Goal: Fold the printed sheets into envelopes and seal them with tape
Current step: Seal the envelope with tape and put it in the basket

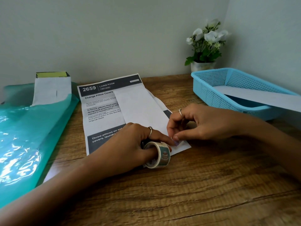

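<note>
Soft dim daylight, glare on teal plastic (pixel 19 144), wide-angle bending at edges.

A wooden table (pixel 195 193) with dark grain fills the lower view, set into a corner where 2 pale grey-green walls (pixel 114 30) meet (the seam runs down behind the white flowers (pixel 208 36)). Light is soft and even.

Matt paper printed sheet (pixel 104 110); grained wood desk (pixel 195 185); glossy teal plastic film (pixel 24 144); perforated blue plastic basket (pixel 211 88).
</note>
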Demonstrator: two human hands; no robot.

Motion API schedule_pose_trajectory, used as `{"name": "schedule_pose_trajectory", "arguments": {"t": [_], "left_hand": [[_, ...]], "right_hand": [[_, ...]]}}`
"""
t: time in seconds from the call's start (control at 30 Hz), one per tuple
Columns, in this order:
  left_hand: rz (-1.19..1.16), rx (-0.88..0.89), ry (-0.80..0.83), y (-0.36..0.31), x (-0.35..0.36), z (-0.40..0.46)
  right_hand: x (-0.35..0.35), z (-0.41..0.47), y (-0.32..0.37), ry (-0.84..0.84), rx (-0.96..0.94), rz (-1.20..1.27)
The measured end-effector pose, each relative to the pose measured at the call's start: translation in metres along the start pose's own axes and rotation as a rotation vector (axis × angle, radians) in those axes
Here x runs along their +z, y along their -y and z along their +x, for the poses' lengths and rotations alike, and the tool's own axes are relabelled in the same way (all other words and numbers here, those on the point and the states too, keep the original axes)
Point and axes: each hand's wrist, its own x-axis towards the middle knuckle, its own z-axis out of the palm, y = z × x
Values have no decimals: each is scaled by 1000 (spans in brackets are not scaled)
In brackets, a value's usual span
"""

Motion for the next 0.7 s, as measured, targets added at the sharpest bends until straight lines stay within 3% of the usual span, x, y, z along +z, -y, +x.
{"name": "schedule_pose_trajectory", "arguments": {"t": [0.7], "left_hand": [[66,58,14,-1,1,0]], "right_hand": [[5,-1,5,4,53,-116]]}}
